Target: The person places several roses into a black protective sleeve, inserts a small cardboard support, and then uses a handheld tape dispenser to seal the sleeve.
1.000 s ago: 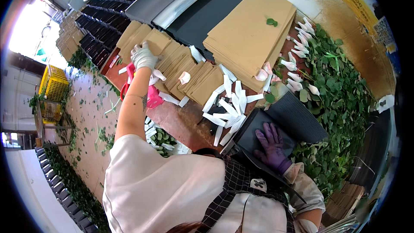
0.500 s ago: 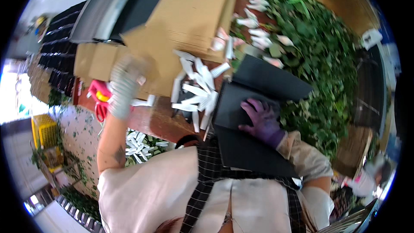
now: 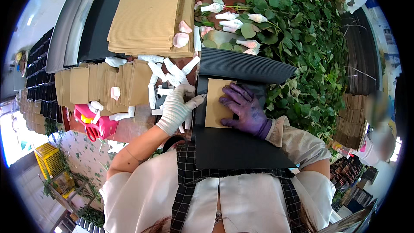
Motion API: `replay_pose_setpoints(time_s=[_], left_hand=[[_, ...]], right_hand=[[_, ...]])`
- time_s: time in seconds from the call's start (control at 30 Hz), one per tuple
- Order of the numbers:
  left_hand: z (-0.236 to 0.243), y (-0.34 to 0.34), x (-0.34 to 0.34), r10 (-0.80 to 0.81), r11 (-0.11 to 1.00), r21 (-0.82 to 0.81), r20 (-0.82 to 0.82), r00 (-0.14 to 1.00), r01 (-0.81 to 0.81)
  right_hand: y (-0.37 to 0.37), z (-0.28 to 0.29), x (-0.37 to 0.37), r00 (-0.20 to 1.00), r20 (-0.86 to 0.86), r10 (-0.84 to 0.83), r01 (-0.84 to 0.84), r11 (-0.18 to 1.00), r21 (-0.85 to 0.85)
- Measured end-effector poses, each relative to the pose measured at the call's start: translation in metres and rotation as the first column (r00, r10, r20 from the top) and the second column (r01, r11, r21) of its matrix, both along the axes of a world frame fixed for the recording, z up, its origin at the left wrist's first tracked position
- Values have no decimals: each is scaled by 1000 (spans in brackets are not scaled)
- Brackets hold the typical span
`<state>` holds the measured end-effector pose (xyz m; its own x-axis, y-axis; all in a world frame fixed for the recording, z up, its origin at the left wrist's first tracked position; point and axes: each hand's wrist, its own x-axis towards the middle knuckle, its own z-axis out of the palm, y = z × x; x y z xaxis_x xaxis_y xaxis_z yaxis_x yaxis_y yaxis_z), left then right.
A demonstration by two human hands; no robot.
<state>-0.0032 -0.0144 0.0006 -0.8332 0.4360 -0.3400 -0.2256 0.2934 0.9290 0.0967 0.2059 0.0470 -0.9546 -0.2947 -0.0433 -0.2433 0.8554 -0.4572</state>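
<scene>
In the head view, the tan cardboard piece (image 3: 215, 108) lies at the frame's centre on a black sheet (image 3: 241, 149), its long axis running up and down. The purple-gloved right hand (image 3: 249, 112) is nearer, spread over its right part, grasping nothing. The white-gloved left hand (image 3: 176, 108) sits just beside its left edge; whether its bent fingers grip anything, I cannot tell.

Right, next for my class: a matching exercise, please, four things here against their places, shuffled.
1. White-gloved left hand
2. Purple-gloved right hand
3. Thin rectangular tan cardboard piece
4. Yellow plastic lattice crate

A. At the picture's far left
B. Lying on smooth black sheeting
C. Beside the cardboard's left edge
D. Spread over the cardboard

Pairs: 1-C; 2-D; 3-B; 4-A
</scene>
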Motion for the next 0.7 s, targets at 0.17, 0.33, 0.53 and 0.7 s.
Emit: replay_pose_setpoints(time_s=[0.17, 0.33, 0.53, 0.7], left_hand=[[-14, 7, 10, -204, 963, -149, 132, 970, 222], [-10, 6, 10, -221, 971, -106, -71, 973, 213], [45, 39, -5, -821, 539, -612, -536, 197, 579], [49, 51, -3, -920, 384, -794, -371, 124, 472]], right_hand=[[-5, 5, 4, 992, 121, -34, 23, 996, 88], [-2, -2, 4, 993, 112, -25, 20, 999, 46], [21, -6, -6, 991, 59, 118, -109, 985, -136], [23, 51, 27, 722, 657, 215, 40, 936, -350]])
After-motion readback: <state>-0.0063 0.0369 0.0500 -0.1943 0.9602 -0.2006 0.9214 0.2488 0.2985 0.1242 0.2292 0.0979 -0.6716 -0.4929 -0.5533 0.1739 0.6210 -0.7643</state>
